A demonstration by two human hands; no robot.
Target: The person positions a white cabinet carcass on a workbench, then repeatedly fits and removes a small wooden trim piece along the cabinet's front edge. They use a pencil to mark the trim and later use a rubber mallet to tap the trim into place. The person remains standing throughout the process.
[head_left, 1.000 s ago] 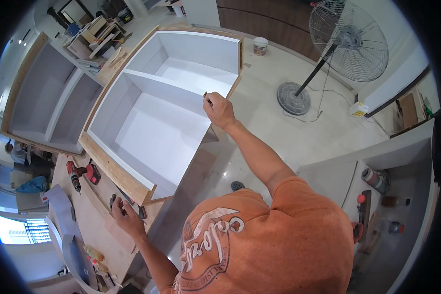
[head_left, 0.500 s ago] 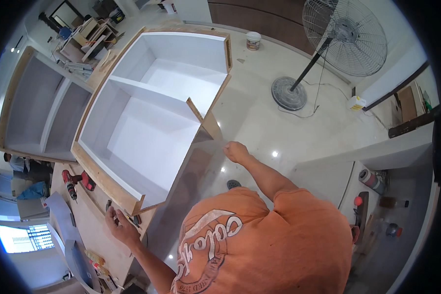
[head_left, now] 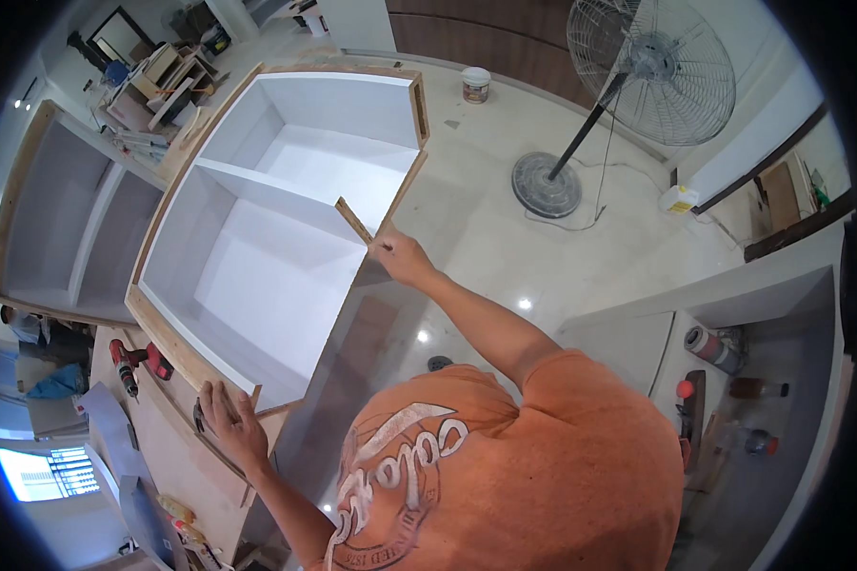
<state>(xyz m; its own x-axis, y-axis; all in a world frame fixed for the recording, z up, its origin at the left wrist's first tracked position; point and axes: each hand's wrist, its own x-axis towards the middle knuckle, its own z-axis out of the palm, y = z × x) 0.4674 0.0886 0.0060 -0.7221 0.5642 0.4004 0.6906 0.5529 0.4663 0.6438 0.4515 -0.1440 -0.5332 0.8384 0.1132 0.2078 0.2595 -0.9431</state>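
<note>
A white-lined wooden cabinet carcass [head_left: 257, 257] with a middle divider lies on its back, its open side up. My right hand [head_left: 402, 257] is closed at the cabinet's right edge, by the divider's bare wood end [head_left: 354, 221]. Something small and dark shows at its fingertips; I cannot make out what it is. My left hand [head_left: 233, 428] rests with fingers stretched over the near wooden edge, at the lower corner. Beside those fingers is a small dark object [head_left: 199, 415], its kind unclear. A red and black cordless drill [head_left: 129, 366] lies on the workbench, left of the cabinet.
A second carcass [head_left: 62, 205] stands at the far left. The wooden workbench [head_left: 176, 443] carries curved panels [head_left: 114, 428] and bottles. A pedestal fan [head_left: 652, 57], its cord on the floor, and a white bucket [head_left: 476, 86] stand beyond. At right is a shelf unit [head_left: 781, 381] with bottles.
My right hand has moved left and up, from over the floor to the cabinet's edge. My left hand has come onto the cabinet's lower corner. The view has shifted slightly.
</note>
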